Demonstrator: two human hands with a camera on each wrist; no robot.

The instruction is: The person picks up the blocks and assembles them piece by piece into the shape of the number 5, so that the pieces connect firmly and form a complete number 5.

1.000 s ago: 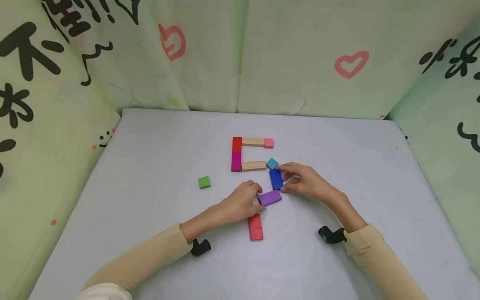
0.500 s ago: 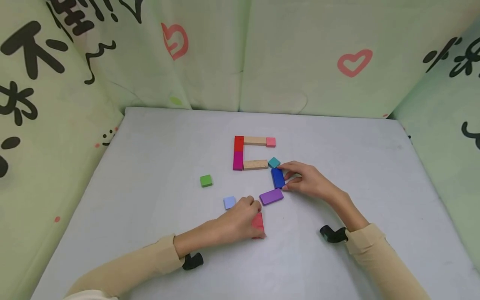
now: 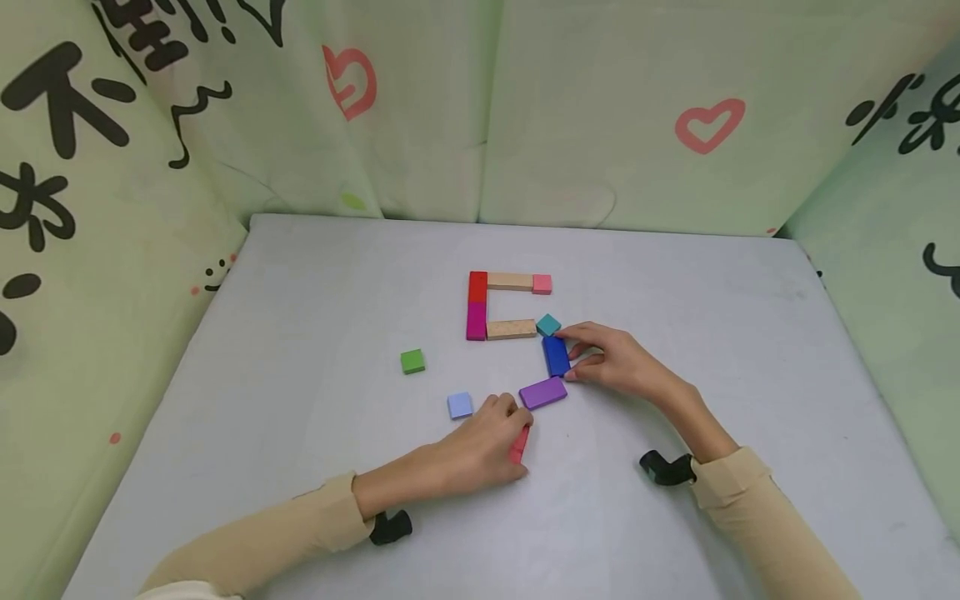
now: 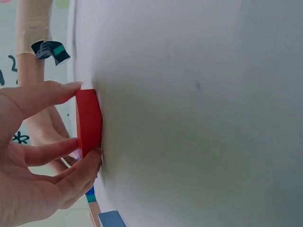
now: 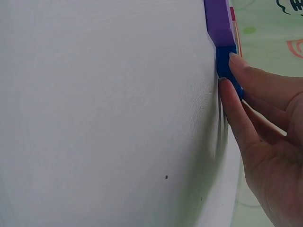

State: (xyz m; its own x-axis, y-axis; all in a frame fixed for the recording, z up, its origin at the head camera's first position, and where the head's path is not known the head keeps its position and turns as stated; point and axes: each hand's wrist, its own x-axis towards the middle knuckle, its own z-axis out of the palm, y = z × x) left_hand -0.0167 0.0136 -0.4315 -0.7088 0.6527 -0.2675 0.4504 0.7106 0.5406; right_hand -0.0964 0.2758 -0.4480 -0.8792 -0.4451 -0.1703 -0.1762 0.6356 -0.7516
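Note:
My left hand (image 3: 480,446) holds a red block (image 3: 519,443) near the front of the arrangement. In the left wrist view, thumb and fingers pinch the red block (image 4: 89,120) by its ends, close over the table. My right hand (image 3: 615,360) has its thumb and fingers at a dark blue block (image 3: 555,357), also seen in the right wrist view as a blue block (image 5: 225,61). A purple block (image 3: 543,392) meets the blue one's near end at an angle. At its far end sits a small teal block (image 3: 548,325), turned cornerwise.
Behind them, a red block (image 3: 477,287), a magenta block (image 3: 476,322), two wooden blocks (image 3: 510,282) and a pink cube (image 3: 542,285) form an open-sided frame. A light blue block (image 3: 460,406) and a green block (image 3: 412,361) lie to the left on the white table (image 3: 322,317).
My left hand has moved from beside the purple block toward me and taken hold of the red block, uncovering the light blue block. The right hand stays at the blue block.

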